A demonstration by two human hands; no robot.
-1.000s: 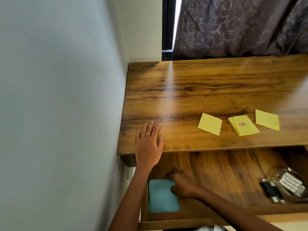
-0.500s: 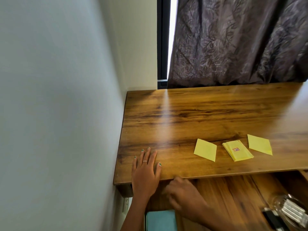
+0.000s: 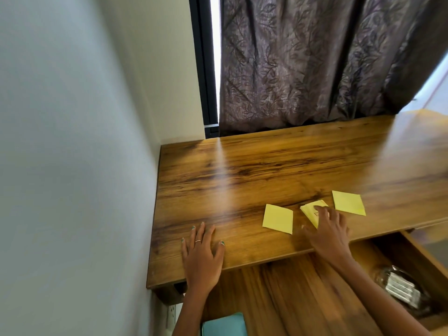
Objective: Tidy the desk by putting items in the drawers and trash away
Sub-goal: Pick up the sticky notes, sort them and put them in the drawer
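Note:
Three yellow sticky-note items lie near the front edge of the wooden desk (image 3: pixel 266 170): a single square note (image 3: pixel 277 218) on the left, a small pad (image 3: pixel 311 209) in the middle, another square note (image 3: pixel 348 202) on the right. My right hand (image 3: pixel 327 232) lies over the middle pad, fingers spread on its near part; whether it grips the pad is blurred. My left hand (image 3: pixel 202 255) rests flat on the desk's front left edge, fingers straight. Below the desk the open drawer (image 3: pixel 291 287) holds a teal notebook (image 3: pixel 224 324).
A clear plastic container (image 3: pixel 397 289) with dark and white items sits in the drawer's right end. A white wall runs along the left. A dark patterned curtain (image 3: pixel 315 57) hangs behind the desk, with a window frame strip beside it. A wall socket (image 3: pixel 171 314) shows under the desk's left corner.
My right hand left the teal notebook in the drawer and rose onto the desk, landing on the middle yellow pad. My left hand stayed put. The view tilted upward.

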